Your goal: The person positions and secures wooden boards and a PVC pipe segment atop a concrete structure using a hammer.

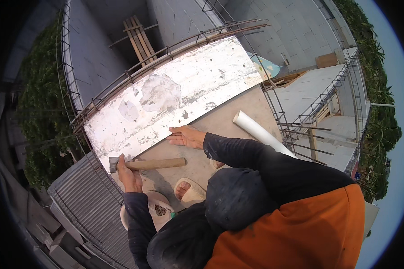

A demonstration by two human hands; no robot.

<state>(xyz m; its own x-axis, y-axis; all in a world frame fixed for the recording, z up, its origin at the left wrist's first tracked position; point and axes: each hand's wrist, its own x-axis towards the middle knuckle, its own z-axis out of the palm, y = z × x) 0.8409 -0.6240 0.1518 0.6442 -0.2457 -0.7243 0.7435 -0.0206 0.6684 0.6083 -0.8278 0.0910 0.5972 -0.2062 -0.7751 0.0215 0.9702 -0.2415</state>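
Observation:
My left hand (131,178) is closed around a hammer (159,164), close to its metal head, beside the near left corner of a white board (202,76). The hammer's wooden handle points to the right. My right hand (188,136) grips the board's near long edge, thumb at the top and the other fingers along the edge and partly under it. The board is long and flat, its surface scuffed, with grey patches and dried smears.
A white pipe (260,132) lies right of my right arm. A pale bucket (155,208) stands by my left forearm. Rebar (170,54) runs along the board's far side, above a deep drop with planks (140,39). More bars (307,134) jut out at right. A corrugated roof (83,197) lies below left.

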